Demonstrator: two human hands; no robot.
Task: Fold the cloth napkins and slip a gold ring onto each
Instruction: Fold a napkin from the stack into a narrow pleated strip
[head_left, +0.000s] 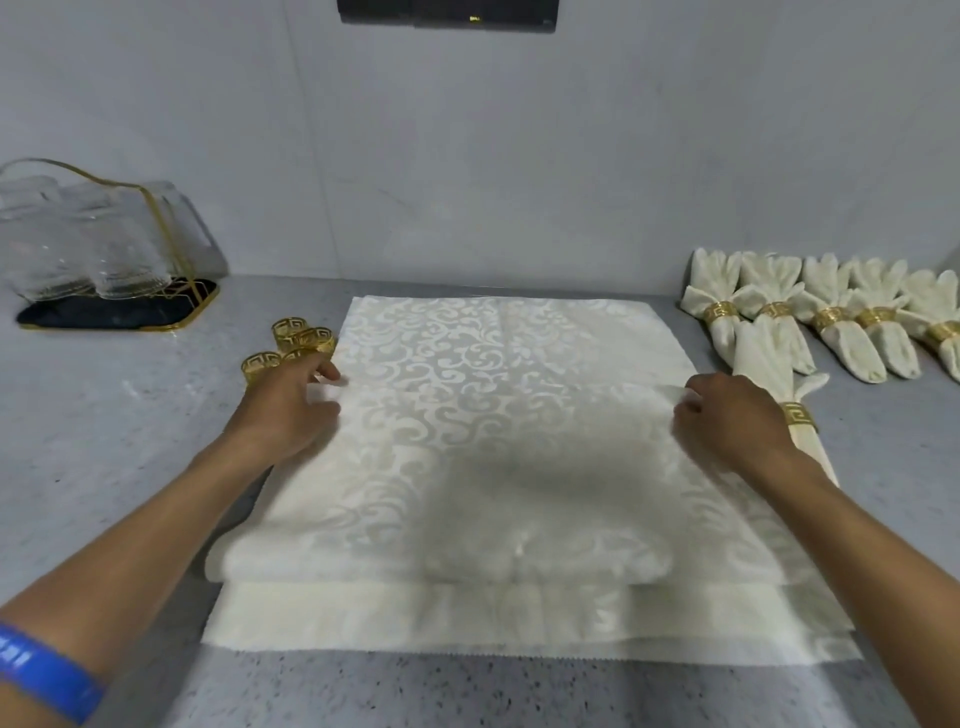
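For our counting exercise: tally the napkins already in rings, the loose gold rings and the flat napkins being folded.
Napkins in rings: 6
Loose gold rings: 4, one partly hidden by the left hand
Flat napkins: 1, as far as the picture shows
Total: 11

— Anything you can read from here?
— Hardly. My blue wristband (47, 675) carries white lettering, too blurred to make out. The dark device (447, 13) on the wall has a tiny illegible mark.

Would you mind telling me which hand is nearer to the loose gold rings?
Left. The left hand sits right beside the loose gold rings; the right hand is across the napkin.
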